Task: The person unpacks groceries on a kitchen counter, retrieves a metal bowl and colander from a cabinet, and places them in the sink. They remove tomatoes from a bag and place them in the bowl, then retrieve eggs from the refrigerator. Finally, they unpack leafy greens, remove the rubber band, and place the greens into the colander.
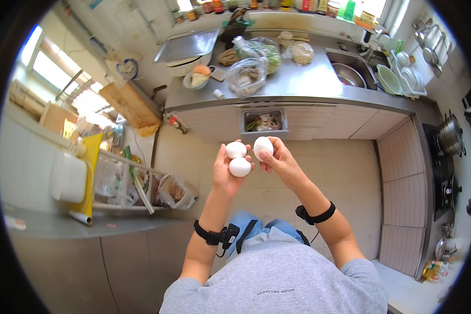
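My left hand (pixel 227 176) is turned palm up and holds two white eggs, one egg (pixel 236 150) above the other egg (pixel 240 167). My right hand (pixel 279 160) grips a third white egg (pixel 263 148) between thumb and fingers, close beside the left hand. Both hands are in the air over the tiled floor, short of the counter. Beyond them, a grey bin (pixel 263 121) with food scraps hangs at the front of the cabinets.
The steel counter (pixel 302 84) carries bagged vegetables (pixel 272 57), a bowl (pixel 196 79) and a metal tray (pixel 187 45). At its right are a sink (pixel 349 70) and a dish rack (pixel 410 74). A pot (pixel 451 135) stands by the stove. Left is a shelf with leeks (pixel 138 184).
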Available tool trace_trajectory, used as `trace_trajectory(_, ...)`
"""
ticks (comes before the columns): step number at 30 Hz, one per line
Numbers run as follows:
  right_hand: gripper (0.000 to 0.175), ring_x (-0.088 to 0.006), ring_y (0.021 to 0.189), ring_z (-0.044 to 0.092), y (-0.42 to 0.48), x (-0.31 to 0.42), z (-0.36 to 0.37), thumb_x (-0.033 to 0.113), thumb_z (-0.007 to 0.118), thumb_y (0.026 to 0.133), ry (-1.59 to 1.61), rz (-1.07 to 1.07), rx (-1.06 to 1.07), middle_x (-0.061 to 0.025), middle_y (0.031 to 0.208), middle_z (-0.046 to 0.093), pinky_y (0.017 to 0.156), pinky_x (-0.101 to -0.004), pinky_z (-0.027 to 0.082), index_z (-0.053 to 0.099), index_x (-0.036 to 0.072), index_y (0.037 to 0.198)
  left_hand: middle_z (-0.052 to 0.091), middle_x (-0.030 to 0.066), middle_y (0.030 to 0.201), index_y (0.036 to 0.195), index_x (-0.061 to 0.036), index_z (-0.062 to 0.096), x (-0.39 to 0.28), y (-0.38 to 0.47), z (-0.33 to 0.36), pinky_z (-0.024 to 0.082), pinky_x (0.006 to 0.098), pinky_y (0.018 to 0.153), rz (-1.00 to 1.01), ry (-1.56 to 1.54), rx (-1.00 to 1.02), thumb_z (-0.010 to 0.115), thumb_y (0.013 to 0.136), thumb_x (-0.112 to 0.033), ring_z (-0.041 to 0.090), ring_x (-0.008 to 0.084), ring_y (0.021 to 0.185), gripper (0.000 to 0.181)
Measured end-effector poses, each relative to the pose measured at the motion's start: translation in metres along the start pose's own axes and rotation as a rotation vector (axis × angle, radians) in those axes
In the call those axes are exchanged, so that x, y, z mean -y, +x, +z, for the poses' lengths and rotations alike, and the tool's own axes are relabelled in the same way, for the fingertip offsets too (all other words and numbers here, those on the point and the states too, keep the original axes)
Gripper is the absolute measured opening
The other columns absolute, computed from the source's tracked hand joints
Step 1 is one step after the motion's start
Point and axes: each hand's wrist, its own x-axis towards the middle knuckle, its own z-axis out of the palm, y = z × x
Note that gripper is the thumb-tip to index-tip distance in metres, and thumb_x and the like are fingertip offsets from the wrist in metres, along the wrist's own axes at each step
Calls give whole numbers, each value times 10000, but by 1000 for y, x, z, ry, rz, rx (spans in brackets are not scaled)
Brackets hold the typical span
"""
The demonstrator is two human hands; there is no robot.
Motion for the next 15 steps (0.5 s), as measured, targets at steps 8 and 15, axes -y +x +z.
trace_trajectory(8, 445, -73, 801, 559, 63, 26, -111, 256, 662, 908, 48, -95, -255, -31, 1022, 605, 682, -221, 460, 467, 38, 1243, 619, 111, 1009, 1153, -25, 521, 41, 158, 51, 560, 380, 677, -248, 90, -13, 365, 976, -553, 621, 214, 758, 579)
trace_trajectory(15, 439, -89, 816, 577, 153, 74, -191, 261, 616, 940, 121, -53, -357, -47, 1047, 602, 691, -225, 479, 462, 26, 1278, 617, 93, 989, 1108, -42, 537, 35, 302, 101, 556, 365, 693, -353, 48, 123, 310, 977, -586, 615, 194, 791, 604)
